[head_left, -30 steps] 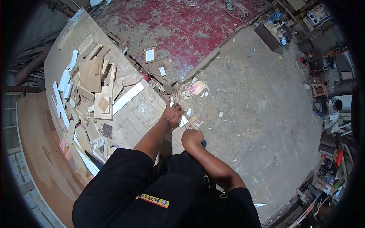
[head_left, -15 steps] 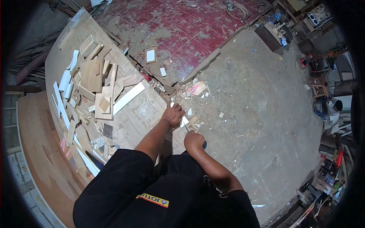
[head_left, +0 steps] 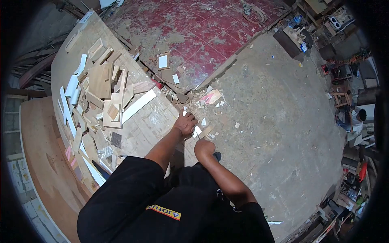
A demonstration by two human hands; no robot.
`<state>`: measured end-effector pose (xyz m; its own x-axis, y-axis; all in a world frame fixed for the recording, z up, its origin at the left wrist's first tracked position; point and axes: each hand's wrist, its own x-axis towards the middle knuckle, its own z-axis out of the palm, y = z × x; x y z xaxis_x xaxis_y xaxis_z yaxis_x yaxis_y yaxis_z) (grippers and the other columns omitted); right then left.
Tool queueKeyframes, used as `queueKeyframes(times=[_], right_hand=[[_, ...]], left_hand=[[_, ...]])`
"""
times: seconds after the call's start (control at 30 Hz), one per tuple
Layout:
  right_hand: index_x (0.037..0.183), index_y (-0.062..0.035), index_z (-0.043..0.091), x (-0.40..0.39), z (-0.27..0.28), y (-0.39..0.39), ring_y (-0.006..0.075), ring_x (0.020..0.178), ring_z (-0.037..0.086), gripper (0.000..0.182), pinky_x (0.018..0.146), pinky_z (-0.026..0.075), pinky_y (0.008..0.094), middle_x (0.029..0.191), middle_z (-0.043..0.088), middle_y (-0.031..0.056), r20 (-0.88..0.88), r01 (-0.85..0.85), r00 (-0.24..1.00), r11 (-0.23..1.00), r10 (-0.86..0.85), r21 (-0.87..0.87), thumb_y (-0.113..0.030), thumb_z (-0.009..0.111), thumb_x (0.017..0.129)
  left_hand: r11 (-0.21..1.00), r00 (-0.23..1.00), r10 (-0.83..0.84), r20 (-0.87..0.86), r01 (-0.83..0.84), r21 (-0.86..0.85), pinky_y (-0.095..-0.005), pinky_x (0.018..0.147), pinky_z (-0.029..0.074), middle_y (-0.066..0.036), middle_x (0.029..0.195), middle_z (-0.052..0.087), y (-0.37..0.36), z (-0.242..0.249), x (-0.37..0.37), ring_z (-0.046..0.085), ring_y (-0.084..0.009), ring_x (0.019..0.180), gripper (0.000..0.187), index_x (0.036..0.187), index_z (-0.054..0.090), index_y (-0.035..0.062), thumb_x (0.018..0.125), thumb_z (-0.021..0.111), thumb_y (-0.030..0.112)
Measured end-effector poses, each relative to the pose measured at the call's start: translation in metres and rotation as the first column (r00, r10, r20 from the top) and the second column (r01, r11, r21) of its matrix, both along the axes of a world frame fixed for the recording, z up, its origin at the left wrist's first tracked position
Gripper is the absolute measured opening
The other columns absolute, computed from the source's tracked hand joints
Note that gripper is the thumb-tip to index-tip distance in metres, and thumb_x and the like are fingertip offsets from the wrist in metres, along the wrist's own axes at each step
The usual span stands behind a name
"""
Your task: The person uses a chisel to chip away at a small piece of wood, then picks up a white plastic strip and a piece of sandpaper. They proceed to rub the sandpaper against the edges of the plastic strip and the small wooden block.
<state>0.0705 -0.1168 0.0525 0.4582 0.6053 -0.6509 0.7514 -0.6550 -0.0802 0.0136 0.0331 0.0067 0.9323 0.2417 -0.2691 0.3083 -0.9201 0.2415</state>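
At the table's near right edge, my left hand (head_left: pixel 186 124) is pressed down with its fingers bent and close together; what lies beneath the palm is hidden. A small white piece (head_left: pixel 197 131) shows right beside its thumb side, and a white bit pokes out past the fingertips. My right hand (head_left: pixel 204 149) is closed in a fist just below and to the right. From that fist a thin tool (head_left: pixel 198 137) sticks out toward the white piece; its handle is hidden by the fingers, so its exact kind cannot be told.
The wooden worktable (head_left: pixel 152 117) carries a pile of wood offcuts (head_left: pixel 99 81) and white strips (head_left: pixel 139 106) on its left. Scraps lie on the concrete floor (head_left: pixel 279 121). A red tiled floor (head_left: pixel 194 32) lies beyond. A person (head_left: pixel 356 119) sits at far right among clutter.
My right fist has shifted slightly left beside the white piece. My left hand stays in place at the table edge. The whole view has moved slightly.
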Motion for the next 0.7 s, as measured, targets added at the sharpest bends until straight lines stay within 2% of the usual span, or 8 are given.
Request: queueKeyframes(times=[0.07, 0.13, 0.27, 0.37, 0.5, 0.57, 0.63, 0.7], right_hand=[[0.085, -0.0122, 0.074, -0.002, -0.018, 0.006, 0.0256, 0.078, 0.072, 0.015, 0.061, 0.055, 0.0360, 0.089, 0.073, 0.0115, 0.009, 0.019, 1.000, 0.999, -0.019, 0.034, -0.014, 0.059, 0.082], [0.082, -0.0124, 0.074, 0.000, -0.019, 0.013, 0.0257, 0.078, 0.072, 0.015, 0.061, 0.055, 0.0361, 0.088, 0.072, 0.0121, 0.075, 0.079, 0.993, 0.991, -0.087, 0.108, -0.014, 0.059, 0.082], [0.089, -0.0129, 0.075, 0.003, 0.023, 0.002, 0.0234, 0.085, 0.071, 0.018, 0.062, 0.055, 0.0356, 0.093, 0.073, 0.0083, -0.029, -0.023, 0.999, 0.998, 0.021, -0.067, -0.015, 0.057, 0.084], [0.092, -0.0146, 0.075, 0.003, 0.037, 0.000, 0.0234, 0.087, 0.071, 0.019, 0.063, 0.055, 0.0345, 0.096, 0.073, 0.0067, -0.053, -0.028, 0.998, 0.992, 0.021, -0.126, -0.015, 0.057, 0.085], [0.096, -0.0159, 0.075, 0.002, -0.003, 0.022, 0.0204, 0.088, 0.071, 0.020, 0.065, 0.054, 0.0320, 0.098, 0.073, 0.0032, 0.034, -0.017, 0.999, 0.994, 0.021, -0.110, -0.014, 0.057, 0.087], [0.093, -0.0153, 0.075, 0.004, -0.015, 0.023, 0.0212, 0.090, 0.070, 0.019, 0.065, 0.055, 0.0327, 0.098, 0.073, 0.0054, 0.007, 0.003, 1.000, 0.995, -0.002, -0.104, -0.014, 0.058, 0.086], [0.091, -0.0148, 0.076, 0.008, -0.004, 0.024, 0.0220, 0.092, 0.070, 0.018, 0.066, 0.055, 0.0334, 0.099, 0.072, 0.0075, -0.023, 0.029, 0.999, 0.994, -0.031, -0.107, -0.015, 0.059, 0.085], [0.094, -0.0150, 0.075, 0.012, 0.010, 0.023, 0.0226, 0.093, 0.070, 0.019, 0.067, 0.055, 0.0333, 0.101, 0.072, 0.0071, -0.075, -0.053, 0.996, 0.985, 0.042, -0.162, -0.015, 0.059, 0.085]], left_hand=[[1.000, 1.000, -0.001, -0.019, 0.000, -0.010, -0.0626, 0.109, 0.020, -0.008, 0.104, 0.058, -0.001, 0.004, 0.001, 0.049, -0.0260, 0.115, 0.028, 0.103, 0.063, 0.0154, 0.080, 0.055, 0.028], [1.000, 0.995, -0.005, 0.104, 0.003, 0.017, -0.0589, 0.103, 0.023, -0.009, 0.094, 0.057, -0.001, 0.000, -0.002, 0.050, -0.0273, 0.109, 0.023, 0.094, 0.061, 0.0134, 0.078, 0.053, 0.028], [1.000, 0.995, -0.009, 0.096, 0.006, 0.030, -0.0594, 0.104, 0.023, -0.009, 0.095, 0.058, -0.002, -0.003, -0.002, 0.052, -0.0273, 0.108, 0.023, 0.094, 0.061, 0.0126, 0.078, 0.053, 0.028], [1.000, 0.994, -0.002, 0.110, -0.001, 0.030, -0.0591, 0.104, 0.023, -0.009, 0.095, 0.058, 0.000, -0.011, -0.003, 0.052, -0.0270, 0.108, 0.023, 0.094, 0.061, 0.0130, 0.078, 0.053, 0.028], [1.000, 0.995, -0.002, 0.103, 0.000, 0.013, -0.0588, 0.104, 0.023, -0.008, 0.095, 0.059, -0.002, -0.004, -0.001, 0.053, -0.0268, 0.106, 0.023, 0.095, 0.062, 0.0139, 0.079, 0.053, 0.028], [1.000, 1.000, 0.012, -0.021, -0.013, -0.021, -0.0634, 0.108, 0.021, -0.009, 0.101, 0.059, 0.000, 0.004, 0.001, 0.051, -0.0273, 0.114, 0.025, 0.100, 0.063, 0.0149, 0.081, 0.053, 0.027], [1.000, 1.000, 0.013, 0.011, -0.013, -0.021, -0.0636, 0.108, 0.021, -0.009, 0.101, 0.059, 0.001, -0.003, -0.001, 0.051, -0.0275, 0.114, 0.025, 0.100, 0.063, 0.0149, 0.080, 0.053, 0.027], [0.999, 0.999, 0.021, 0.043, -0.020, -0.026, -0.0637, 0.108, 0.021, -0.009, 0.101, 0.059, -0.003, -0.008, -0.003, 0.051, -0.0277, 0.113, 0.025, 0.100, 0.063, 0.0150, 0.079, 0.053, 0.026]])
